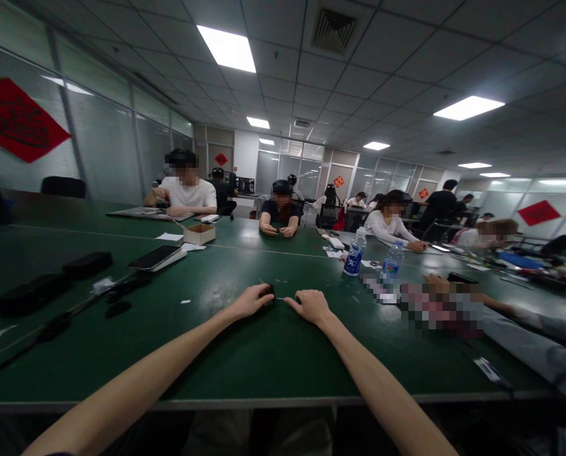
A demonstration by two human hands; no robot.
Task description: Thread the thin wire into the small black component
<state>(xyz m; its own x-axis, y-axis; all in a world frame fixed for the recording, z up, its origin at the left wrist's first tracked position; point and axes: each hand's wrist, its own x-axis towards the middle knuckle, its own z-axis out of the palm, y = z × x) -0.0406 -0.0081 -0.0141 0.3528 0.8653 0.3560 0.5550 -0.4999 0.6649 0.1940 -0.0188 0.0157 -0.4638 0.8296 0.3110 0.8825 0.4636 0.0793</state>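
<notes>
A: Where's the small black piece with the thin pale shaft point(272, 293), seen from that person's seat?

B: Straight ahead at twelve o'clock, over the dark green, glossy flat table point(216, 373). The bare left hand point(252, 301) is grasping it, fingertips curled round the black part

A: Which way does it point?

B: The shaft shows as a sliver heading for three o'clock, so its long axis runs crosswise, nine to three, roughly along the table's near edge. The black part is too small and shadowed for me to read its own lie

A: And the bare right hand point(310, 306)?

B: At three o'clock from the left one, fingers bent, thumb stretched toward nine, right by the shaft's tip. Whether it pinches that tip, I can't tell

A: What's around them?

B: From the hands, about two o'clock, a clear plastic bottle with a blue label point(353, 256), and a clear, blue-capped plastic bottle point(392, 261) beyond it. Between ten and eleven, an open tan cardboard box point(199, 235); at ten, a flat, dark-screened phone point(154, 256); at nine, a small white scrap point(185, 302)
</notes>
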